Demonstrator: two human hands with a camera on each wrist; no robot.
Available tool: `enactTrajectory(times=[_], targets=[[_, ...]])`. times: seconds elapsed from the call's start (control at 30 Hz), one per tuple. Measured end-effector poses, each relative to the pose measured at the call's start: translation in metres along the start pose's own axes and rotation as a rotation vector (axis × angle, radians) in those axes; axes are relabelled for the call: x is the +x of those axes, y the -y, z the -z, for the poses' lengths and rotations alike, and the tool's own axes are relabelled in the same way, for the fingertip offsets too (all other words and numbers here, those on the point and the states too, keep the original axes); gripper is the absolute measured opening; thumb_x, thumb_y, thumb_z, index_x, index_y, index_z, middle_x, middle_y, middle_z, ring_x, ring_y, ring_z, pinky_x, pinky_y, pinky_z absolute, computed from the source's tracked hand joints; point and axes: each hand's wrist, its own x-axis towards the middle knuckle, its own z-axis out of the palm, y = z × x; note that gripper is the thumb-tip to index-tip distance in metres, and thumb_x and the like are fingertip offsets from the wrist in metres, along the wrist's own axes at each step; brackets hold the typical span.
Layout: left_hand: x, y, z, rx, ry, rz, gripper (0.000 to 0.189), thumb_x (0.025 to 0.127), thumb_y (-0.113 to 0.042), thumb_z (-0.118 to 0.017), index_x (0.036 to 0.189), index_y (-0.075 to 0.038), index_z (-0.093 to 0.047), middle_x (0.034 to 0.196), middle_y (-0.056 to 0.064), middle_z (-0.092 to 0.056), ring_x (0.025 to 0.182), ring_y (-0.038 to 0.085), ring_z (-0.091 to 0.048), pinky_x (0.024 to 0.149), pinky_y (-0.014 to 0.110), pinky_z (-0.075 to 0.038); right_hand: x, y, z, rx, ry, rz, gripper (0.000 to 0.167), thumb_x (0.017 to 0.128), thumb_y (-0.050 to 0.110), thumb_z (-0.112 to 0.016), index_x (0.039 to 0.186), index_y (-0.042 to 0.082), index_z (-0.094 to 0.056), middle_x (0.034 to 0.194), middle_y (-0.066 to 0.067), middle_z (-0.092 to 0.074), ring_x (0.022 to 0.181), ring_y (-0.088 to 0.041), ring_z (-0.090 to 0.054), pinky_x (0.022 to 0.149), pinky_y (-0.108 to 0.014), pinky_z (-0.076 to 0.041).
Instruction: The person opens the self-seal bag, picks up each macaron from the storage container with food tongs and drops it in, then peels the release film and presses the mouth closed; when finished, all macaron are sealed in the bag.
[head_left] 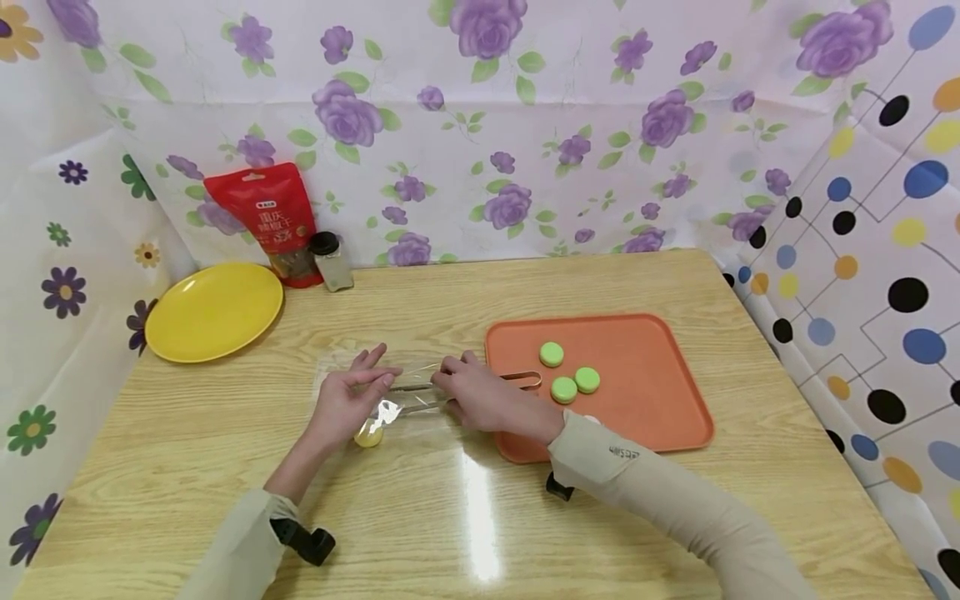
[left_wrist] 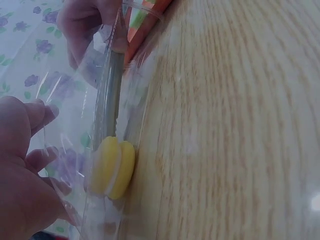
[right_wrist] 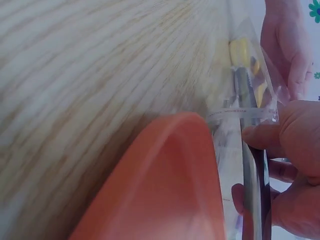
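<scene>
My right hand [head_left: 483, 393] grips metal tongs [head_left: 525, 381], whose arms reach leftward into a clear plastic bag [head_left: 420, 421] on the table. A yellow macaron [head_left: 369, 435] lies at the bag's left part. In the left wrist view the tongs' tips meet this macaron [left_wrist: 114, 167] behind the film; whether they still squeeze it I cannot tell. My left hand [head_left: 350, 400] pinches the bag's film with thumb and fingers, just above the macaron. The right wrist view shows the bag's printed opening strip [right_wrist: 242, 112] across the tongs.
An orange tray [head_left: 637, 417] with 3 green macarons [head_left: 564, 390] lies to the right, partly under my right forearm. Back left stand a yellow plate [head_left: 213, 312], a red pouch [head_left: 273, 217] and a black-capped shaker [head_left: 332, 262]. Patterned cloths line the table's back and sides.
</scene>
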Motion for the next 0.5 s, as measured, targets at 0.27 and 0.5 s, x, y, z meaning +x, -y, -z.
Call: enactTrajectory(times=[0.27,0.5], targets=[[-0.003,0.001,0.001,-0.006,0.003,0.023,0.020,0.098,-0.003,-0.064,0.106,0.014,-0.071,0.144,0.031,-0.045,0.143,0.051,-0.020,0.117,0.058,-0.014,-0.022,-0.011,0.007,0.054,-0.061,0.011,0.030,0.090,-0.001,-0.069,0.120,0.001,-0.065,0.108,-0.012,-0.057,0.088,-0.028,-0.048,0.076,-0.037,-0.044],[-0.003,-0.001,0.003,-0.010,0.002,0.045,0.022,0.099,-0.005,-0.063,0.108,0.014,-0.071,0.146,0.028,-0.045,0.145,0.049,-0.020,0.118,0.056,-0.011,-0.092,-0.040,0.025,0.131,-0.154,-0.058,0.031,0.093,0.002,-0.069,0.124,0.001,-0.065,0.115,-0.013,-0.058,0.096,-0.029,-0.049,0.079,-0.041,-0.045]])
